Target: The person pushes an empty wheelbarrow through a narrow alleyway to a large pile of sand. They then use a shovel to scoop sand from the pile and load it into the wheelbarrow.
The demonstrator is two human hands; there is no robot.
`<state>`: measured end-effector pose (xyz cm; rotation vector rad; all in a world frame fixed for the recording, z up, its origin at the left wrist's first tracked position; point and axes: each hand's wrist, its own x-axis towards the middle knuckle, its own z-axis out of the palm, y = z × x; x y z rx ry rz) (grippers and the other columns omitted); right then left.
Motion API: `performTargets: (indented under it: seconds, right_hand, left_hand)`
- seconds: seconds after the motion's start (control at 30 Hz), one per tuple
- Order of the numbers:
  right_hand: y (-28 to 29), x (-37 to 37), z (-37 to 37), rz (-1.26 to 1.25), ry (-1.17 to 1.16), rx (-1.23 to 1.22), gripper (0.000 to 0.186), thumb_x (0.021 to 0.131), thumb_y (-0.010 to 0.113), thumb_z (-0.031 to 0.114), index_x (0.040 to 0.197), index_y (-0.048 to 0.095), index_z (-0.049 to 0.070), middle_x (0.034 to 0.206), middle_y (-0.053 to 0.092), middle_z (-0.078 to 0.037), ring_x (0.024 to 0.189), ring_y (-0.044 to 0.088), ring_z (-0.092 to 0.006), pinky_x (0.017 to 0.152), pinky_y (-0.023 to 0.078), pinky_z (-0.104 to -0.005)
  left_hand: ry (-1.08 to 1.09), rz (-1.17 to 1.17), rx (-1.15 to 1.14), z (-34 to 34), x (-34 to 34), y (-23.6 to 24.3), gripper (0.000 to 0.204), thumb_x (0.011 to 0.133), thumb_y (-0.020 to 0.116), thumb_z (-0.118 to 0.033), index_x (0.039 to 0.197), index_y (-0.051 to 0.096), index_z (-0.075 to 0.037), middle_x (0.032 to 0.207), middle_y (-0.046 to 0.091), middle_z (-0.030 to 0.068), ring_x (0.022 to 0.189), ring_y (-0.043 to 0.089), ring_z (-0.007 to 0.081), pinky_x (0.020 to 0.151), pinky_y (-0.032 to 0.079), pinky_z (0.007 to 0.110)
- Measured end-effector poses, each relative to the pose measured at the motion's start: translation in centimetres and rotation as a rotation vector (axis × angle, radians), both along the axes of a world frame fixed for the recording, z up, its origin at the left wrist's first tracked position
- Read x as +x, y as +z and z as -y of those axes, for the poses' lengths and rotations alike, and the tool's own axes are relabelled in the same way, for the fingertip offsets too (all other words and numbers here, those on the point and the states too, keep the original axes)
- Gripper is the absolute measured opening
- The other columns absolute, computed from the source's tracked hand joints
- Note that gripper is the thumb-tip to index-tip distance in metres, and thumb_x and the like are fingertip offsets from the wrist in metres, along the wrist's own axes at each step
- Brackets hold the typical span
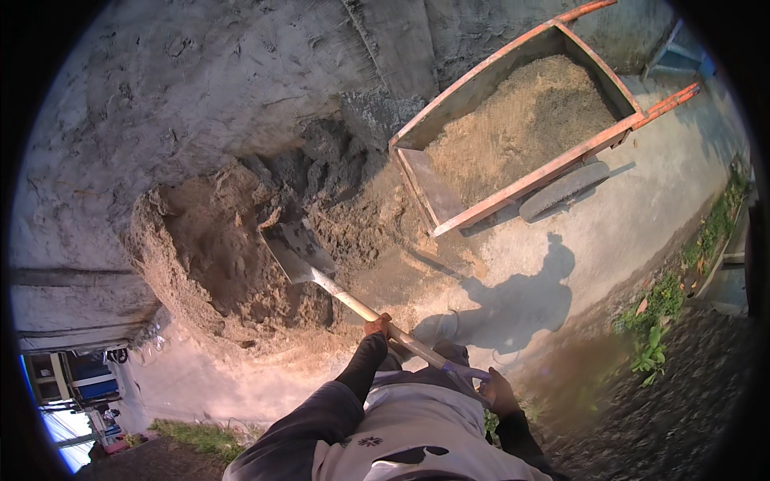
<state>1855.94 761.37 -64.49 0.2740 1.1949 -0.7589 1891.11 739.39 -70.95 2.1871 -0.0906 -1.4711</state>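
Note:
A shovel with a pale wooden shaft lies slantwise in front of me. My left hand is wrapped round the middle of its shaft. At the shaft's end, my right hand grips the purple handle. The metal blade rests against a heap of sand, with some dark material on it. Darker, wet-looking material lies at the back of the heap, against the wall.
A cart with an orange frame, part filled with sand, stands at the far right on a rubber wheel. A rough grey wall rises behind. Green plants line the right edge of the concrete path.

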Motion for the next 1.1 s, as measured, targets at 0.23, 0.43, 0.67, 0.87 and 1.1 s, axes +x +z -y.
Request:
performTargets:
  seconds: [0.23,0.43,0.67,0.87,1.1]
  right_hand:
    - [11.9,5.5,13.7,-0.375,0.631,-0.379,0.035,0.095,0.053,0.034,0.096,0.064,0.001,0.077,0.062,-0.009,0.066,0.063,-0.0194,0.059,0.05,-0.0318]
    - [19.9,14.5,23.8,-0.307,1.003,-0.801,0.052,0.096,0.05,0.048,0.097,0.066,-0.001,0.087,0.064,-0.009,0.088,0.062,-0.0189,0.078,0.05,-0.0345]
    - [13.6,25.3,25.5,-0.079,0.945,-0.413,0.064,0.09,0.054,0.06,0.112,0.061,0.001,0.095,0.062,-0.01,0.079,0.062,-0.0175,0.063,0.055,-0.0309]
    - [6.2,32.9,26.2,-0.113,0.87,-0.15,0.064,0.092,0.057,0.052,0.127,0.047,-0.002,0.111,0.056,-0.013,0.086,0.064,-0.0234,0.072,0.057,-0.0387]
    - [-4.6,35.5,27.5,-0.062,0.336,0.142,0.033,0.093,0.057,0.032,0.111,0.048,0.007,0.093,0.056,-0.013,0.072,0.061,-0.0271,0.057,0.052,-0.0415]
  left_hand:
    - [0.744,-0.198,-0.147,-7.0,10.7,-1.3,0.007,0.08,0.055,-0.011,0.082,0.048,-0.008,0.066,0.049,0.0086,0.053,0.05,0.026,0.051,0.05,0.04]
    - [0.794,-0.402,-0.197,-5.5,17.4,0.8,0.007,0.08,0.051,-0.006,0.079,0.044,-0.009,0.058,0.041,0.0035,0.045,0.045,0.0175,0.042,0.045,0.03]
    - [0.822,-1.0,0.098,-0.5,21.9,2.9,0.012,0.085,0.055,-0.012,0.083,0.044,-0.007,0.06,0.045,0.0033,0.05,0.048,0.013,0.044,0.045,0.026]
    - [0.158,-1.122,0.197,0.5,22.1,5.1,0.026,0.088,0.055,-0.028,0.099,0.049,-0.005,0.073,0.052,0.0068,0.055,0.052,0.0155,0.045,0.044,0.028]
    - [-0.635,-0.827,-0.072,2.8,17.8,10.8,0.033,0.089,0.06,-0.036,0.11,0.058,-0.011,0.085,0.063,0.0121,0.064,0.06,0.0179,0.053,0.048,0.029]
